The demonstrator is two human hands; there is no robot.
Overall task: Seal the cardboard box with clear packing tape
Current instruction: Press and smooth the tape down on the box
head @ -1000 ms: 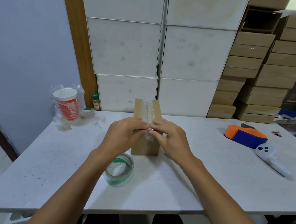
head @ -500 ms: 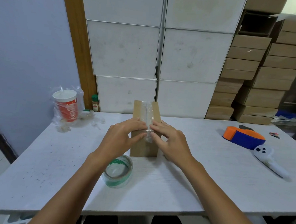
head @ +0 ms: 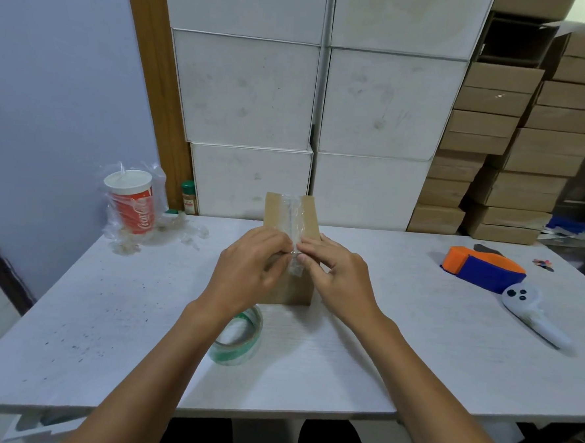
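Both hands are working at the near top edge of the cardboard box [head: 287, 289], which is standing on the counter [head: 413, 348] directly in front of the person. The left hand [head: 250, 270] is resting with curled fingers on the box's left side, and its fingertips are meeting the strip of clear tape [head: 293, 218] at the seam; the right hand [head: 335, 275] is doing the same from the other side, pinching or pressing the tape end where it is folding over the edge. I cannot tell whether either hand is really gripping the tape or only pushing it flat. Probably the two hands are placed so that the box is not sliding while the tape is being rubbed down. The strip is already running along the middle of the top, over the line where the flaps are meeting. The tape roll [head: 239, 341] is lying flat just beside the box, partly under the left wrist, near for another strip. Well apart on the right, an orange and blue tape dispenser [head: 480, 270] is sitting unused.
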